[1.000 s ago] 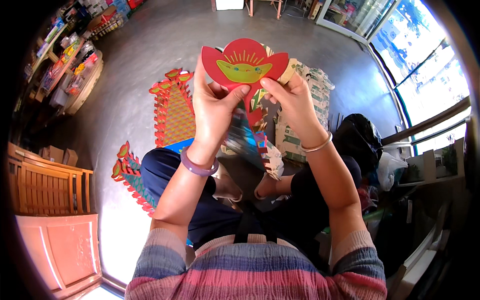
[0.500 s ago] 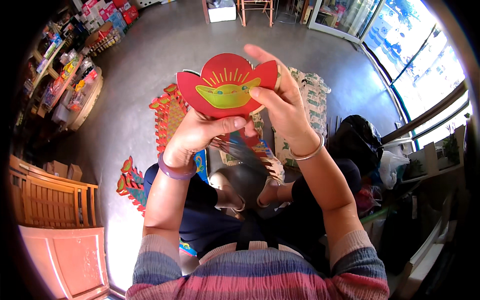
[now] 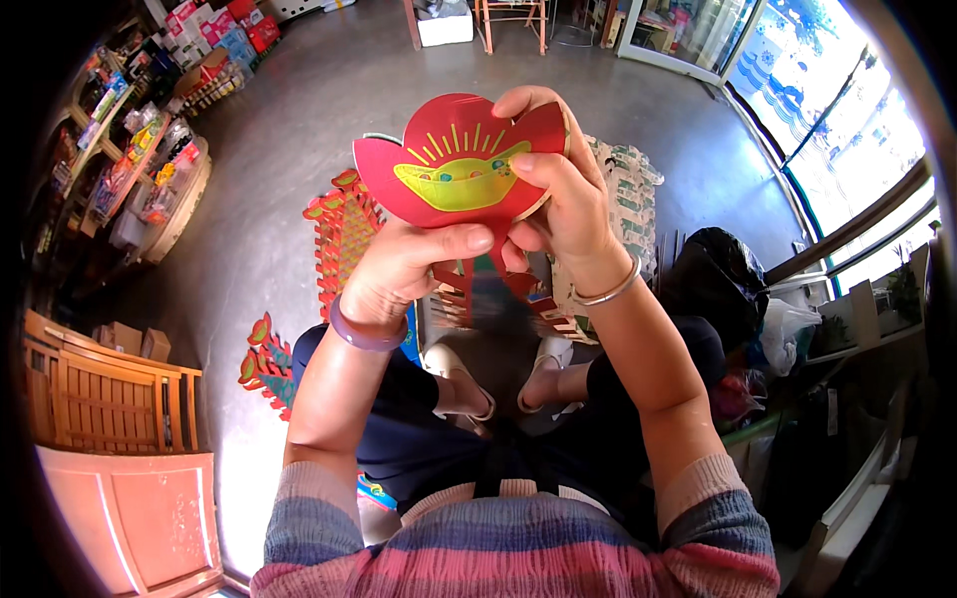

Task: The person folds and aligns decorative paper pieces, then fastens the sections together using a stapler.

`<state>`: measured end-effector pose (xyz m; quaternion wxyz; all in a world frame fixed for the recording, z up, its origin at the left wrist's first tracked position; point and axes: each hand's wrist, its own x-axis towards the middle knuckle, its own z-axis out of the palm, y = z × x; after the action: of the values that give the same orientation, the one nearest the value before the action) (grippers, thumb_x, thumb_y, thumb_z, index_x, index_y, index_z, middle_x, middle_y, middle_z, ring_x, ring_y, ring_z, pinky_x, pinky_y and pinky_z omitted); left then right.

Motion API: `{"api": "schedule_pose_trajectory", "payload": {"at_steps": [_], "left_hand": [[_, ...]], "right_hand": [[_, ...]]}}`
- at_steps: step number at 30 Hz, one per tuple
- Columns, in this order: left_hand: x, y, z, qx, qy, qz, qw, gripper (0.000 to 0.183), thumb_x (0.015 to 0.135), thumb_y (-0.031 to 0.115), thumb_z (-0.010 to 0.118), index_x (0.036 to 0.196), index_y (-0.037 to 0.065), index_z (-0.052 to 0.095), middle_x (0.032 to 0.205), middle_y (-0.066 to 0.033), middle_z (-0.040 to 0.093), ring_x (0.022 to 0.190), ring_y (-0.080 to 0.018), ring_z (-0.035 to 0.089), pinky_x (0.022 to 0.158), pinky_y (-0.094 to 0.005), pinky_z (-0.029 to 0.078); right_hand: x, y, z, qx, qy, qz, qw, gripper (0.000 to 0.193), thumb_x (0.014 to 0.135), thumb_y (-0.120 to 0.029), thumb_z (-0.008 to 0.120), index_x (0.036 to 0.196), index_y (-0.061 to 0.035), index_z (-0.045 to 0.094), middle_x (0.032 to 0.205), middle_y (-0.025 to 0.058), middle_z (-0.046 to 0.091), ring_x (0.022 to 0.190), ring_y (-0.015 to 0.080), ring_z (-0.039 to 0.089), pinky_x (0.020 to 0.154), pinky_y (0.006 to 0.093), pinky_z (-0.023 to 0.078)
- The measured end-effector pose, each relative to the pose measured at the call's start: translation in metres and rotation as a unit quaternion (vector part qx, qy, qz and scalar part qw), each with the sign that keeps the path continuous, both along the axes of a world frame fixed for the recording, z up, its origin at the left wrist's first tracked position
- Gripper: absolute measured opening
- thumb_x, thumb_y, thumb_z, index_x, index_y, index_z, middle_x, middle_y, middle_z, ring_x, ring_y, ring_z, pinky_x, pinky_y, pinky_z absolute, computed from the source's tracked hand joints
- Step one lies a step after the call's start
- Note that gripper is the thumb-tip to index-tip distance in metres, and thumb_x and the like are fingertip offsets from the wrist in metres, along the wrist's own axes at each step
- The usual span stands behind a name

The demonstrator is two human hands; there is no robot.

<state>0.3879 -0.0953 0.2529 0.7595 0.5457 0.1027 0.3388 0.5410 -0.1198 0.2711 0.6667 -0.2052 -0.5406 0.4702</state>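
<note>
A red petal-shaped paper cut-out (image 3: 439, 211) with a yellow-green boat-shaped ingot and yellow rays is held up in front of me. My left hand (image 3: 399, 254) grips its lower edge, thumb lying across the front. My right hand (image 3: 570, 199) pinches its right petal, with the thumb on the front and the fingers partly hidden behind. At the left petal a pale edge shows behind the red face. Beneath the cut-out hang red and green strips with jagged edges (image 3: 518, 284), blurred and partly covered by my hands.
Red-edged patterned paper pieces (image 3: 346, 239) lie on the floor ahead, and similar ones (image 3: 266, 364) lie at left. A cream and green patterned pile (image 3: 630, 199) is beyond my right hand. A black plastic bag (image 3: 713, 279) stands right, a wooden rack (image 3: 110, 399) left.
My right fingers have curled over the cut-out's upper right edge; the index finger stuck out before. The cut-out has tilted slightly, its right side higher. The strips below have swung.
</note>
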Motion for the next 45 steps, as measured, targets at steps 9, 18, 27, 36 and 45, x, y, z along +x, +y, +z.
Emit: {"api": "schedule_pose_trajectory", "payload": {"at_steps": [9, 18, 27, 36, 45], "left_hand": [[0.014, -0.012, -0.003, -0.021, -0.051, 0.059, 0.997, 0.044, 0.082, 0.026, 0.062, 0.113, -0.003, 0.049, 0.086, -0.0143, 0.062, 0.074, -0.0199, 0.062, 0.065, -0.0289, 0.051], [0.019, -0.020, 0.000, -0.058, -0.028, 0.111, 0.992, 0.033, 0.087, 0.016, 0.055, 0.114, -0.002, 0.048, 0.090, -0.0127, 0.061, 0.076, -0.0188, 0.062, 0.065, -0.0273, 0.052], [0.018, -0.017, -0.001, -0.109, -0.040, 0.085, 0.990, 0.030, 0.084, 0.006, 0.056, 0.111, -0.003, 0.049, 0.089, -0.0119, 0.061, 0.076, -0.0180, 0.062, 0.066, -0.0283, 0.052], [0.020, -0.015, 0.000, -0.038, -0.015, 0.076, 0.996, 0.023, 0.083, 0.004, 0.057, 0.105, -0.002, 0.052, 0.082, -0.0114, 0.062, 0.069, -0.0180, 0.061, 0.064, -0.0282, 0.051], [0.021, 0.014, 0.008, 0.078, 0.105, 0.170, 0.977, 0.013, 0.082, 0.008, 0.053, 0.083, -0.003, 0.060, 0.073, -0.0084, 0.062, 0.065, -0.0162, 0.060, 0.060, -0.0261, 0.047]], "right_hand": [[0.003, 0.010, -0.014, 0.021, 0.000, -0.053, 0.998, 0.014, 0.086, -0.014, 0.057, 0.091, -0.0059, 0.046, 0.076, -0.0036, 0.048, 0.067, 0.0016, 0.043, 0.056, 0.0171, 0.037], [0.007, 0.014, -0.021, 0.084, -0.056, -0.103, 0.990, 0.017, 0.084, -0.011, 0.060, 0.087, -0.0053, 0.045, 0.069, -0.0029, 0.050, 0.054, 0.0005, 0.044, 0.042, 0.0161, 0.033], [0.004, 0.014, -0.023, 0.053, 0.007, -0.102, 0.993, 0.016, 0.083, -0.007, 0.061, 0.089, -0.0056, 0.046, 0.073, -0.0025, 0.051, 0.057, 0.0014, 0.045, 0.047, 0.0163, 0.038], [0.008, 0.014, -0.027, 0.087, -0.089, -0.180, 0.976, 0.019, 0.078, -0.004, 0.064, 0.086, -0.0057, 0.046, 0.073, -0.0018, 0.051, 0.064, 0.0028, 0.046, 0.054, 0.0175, 0.039], [0.043, 0.016, -0.031, 0.052, -0.126, -0.197, 0.971, 0.031, 0.086, -0.014, 0.056, 0.112, -0.0003, 0.044, 0.090, 0.0053, 0.054, 0.083, 0.0093, 0.050, 0.070, 0.0228, 0.044]]}}
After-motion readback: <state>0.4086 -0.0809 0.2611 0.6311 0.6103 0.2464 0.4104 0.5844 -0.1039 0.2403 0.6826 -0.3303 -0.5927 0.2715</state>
